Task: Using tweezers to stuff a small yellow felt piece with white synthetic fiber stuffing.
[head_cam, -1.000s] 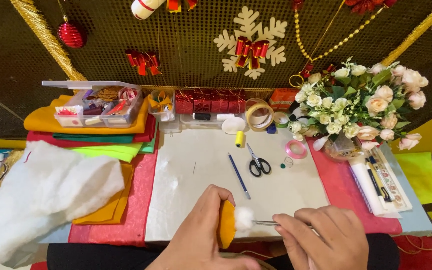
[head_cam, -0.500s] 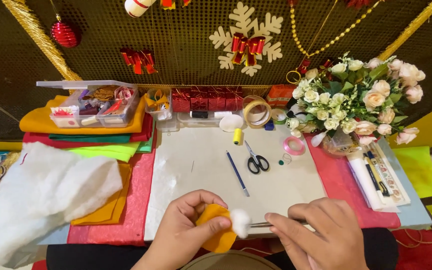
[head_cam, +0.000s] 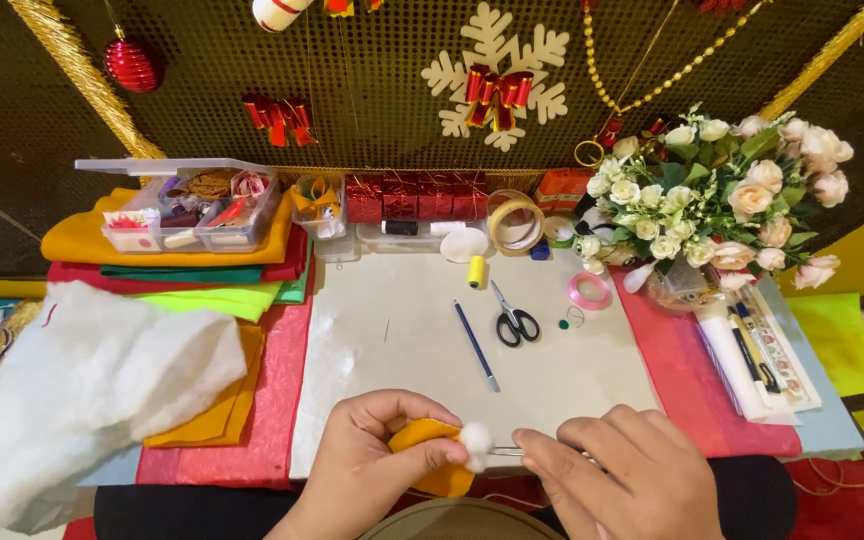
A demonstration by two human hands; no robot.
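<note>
Both hands meet at the near edge of my white work mat. My left hand pinches a soft orange felt piece with a fluffy white stuffing tuft at its opening; my right hand is closed around a thin metal tool touching that tuft. Black-handled scissors and a blue pen lie farther back.

The left hand grips an orange felt piece with a tuft of white stuffing at its right edge. The right hand holds a thin metal tool pointed into the tuft. Both hands sit at the near edge of the desk. On the white mat lie a blue pen, scissors and a yellow thread spool. A white batting sheet lies left.
</note>
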